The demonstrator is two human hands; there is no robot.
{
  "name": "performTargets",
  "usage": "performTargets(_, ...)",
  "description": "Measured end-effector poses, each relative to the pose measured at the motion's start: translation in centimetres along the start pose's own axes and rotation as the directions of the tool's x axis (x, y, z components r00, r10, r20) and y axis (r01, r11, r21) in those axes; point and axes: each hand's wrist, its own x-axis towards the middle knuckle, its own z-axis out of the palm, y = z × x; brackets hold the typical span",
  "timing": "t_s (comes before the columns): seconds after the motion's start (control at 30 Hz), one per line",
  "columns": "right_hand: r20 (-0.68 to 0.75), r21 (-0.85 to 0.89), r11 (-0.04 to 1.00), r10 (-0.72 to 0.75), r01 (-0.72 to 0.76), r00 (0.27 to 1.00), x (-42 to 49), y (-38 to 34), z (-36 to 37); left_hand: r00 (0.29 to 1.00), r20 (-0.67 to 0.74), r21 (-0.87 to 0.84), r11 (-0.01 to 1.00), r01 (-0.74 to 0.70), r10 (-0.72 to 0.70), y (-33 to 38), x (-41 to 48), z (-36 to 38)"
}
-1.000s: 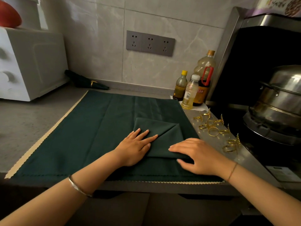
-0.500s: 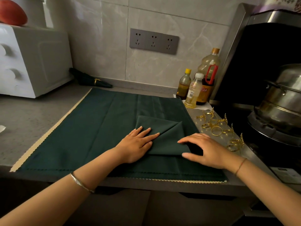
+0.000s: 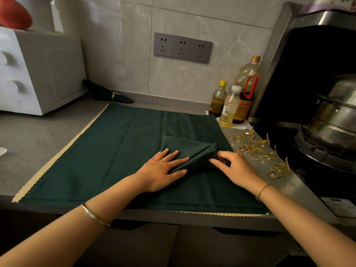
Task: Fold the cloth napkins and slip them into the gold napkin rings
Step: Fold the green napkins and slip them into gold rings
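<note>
Napkin (image 3: 189, 151) in work: small folded wedge lying on top of the big flat green cloth (image 3: 115, 151) (looks like several layers), right of centre, toward the front edge of the counter (image 3: 38, 135). A diagonal crease runs across it, so I'd say the fold is partway done and not ready for a ring yet.

L hand (image 3: 163, 170): flat, palm down, fingers (image 3: 179, 160) straight and slightly spread over the wedge's left part. It's there to pin the layers so the crease doesn't creep while the other end gets worked.

R hand (image 3: 237, 170): fingers (image 3: 216, 162) curled at the wedge's right end, pinching the fabric edge w/ thumb. The contact pt is in shadow, so I can't tell how many layers I've got.

Gold rings (image 3: 256, 154): loose cluster on the steel strip just right of the cloth, near the R hand. Probably parked there for a short reach once the fold's done. None on this napkin.

One finished napkin w/ ring (image 3: 107, 96) sits at the back wall beside the white oven (image 3: 38, 70), out of the work zone. Bottles (image 3: 231, 105) are back-right and the pot (image 3: 335, 120) is further right on the stove, both apart from the cloth.

Risk IMO: thin fabric on the same fabric, so a hard pull could drag the sheet below w/ it.
</note>
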Motion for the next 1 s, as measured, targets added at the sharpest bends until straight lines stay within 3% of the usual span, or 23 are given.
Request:
performTargets(0.2, 0.063, 0.141, 0.983, 0.106, -0.114, 0.992, 1.4, 0.0, 0.8, 1.0, 0.003, -0.077, 0.997, 0.014, -0.014, 0.2, 0.1, -0.3)
performTargets(0.4, 0.105, 0.172, 0.975, 0.127, -0.143, 0.986, 2.1, 0.4, 1.0, 0.997, 0.08, -0.089, 0.996, 0.028, -0.02, -0.5, 1.3, -1.2)
performTargets(0.67, 0.173, 0.122, 0.972, 0.176, -0.198, 0.969, 3.1, 0.5, 1.2, 0.99, -0.084, 0.075, 0.99, 0.122, -0.116, -2.4, 6.9, -2.2)
performTargets(0.83, 0.148, 0.1, 0.972, 0.195, -0.211, 0.97, 3.7, 0.8, 0.8, 0.937, -0.325, 0.16, 0.969, 0.19, -0.13, -2.1, 6.7, -3.6)
performTargets(1.0, 0.028, 0.014, 0.981, 0.195, -0.196, 0.98, 5.2, 1.4, 0.8, 0.922, -0.274, 0.125, 0.94, 0.317, -0.275, -1.1, 4.8, -4.5)
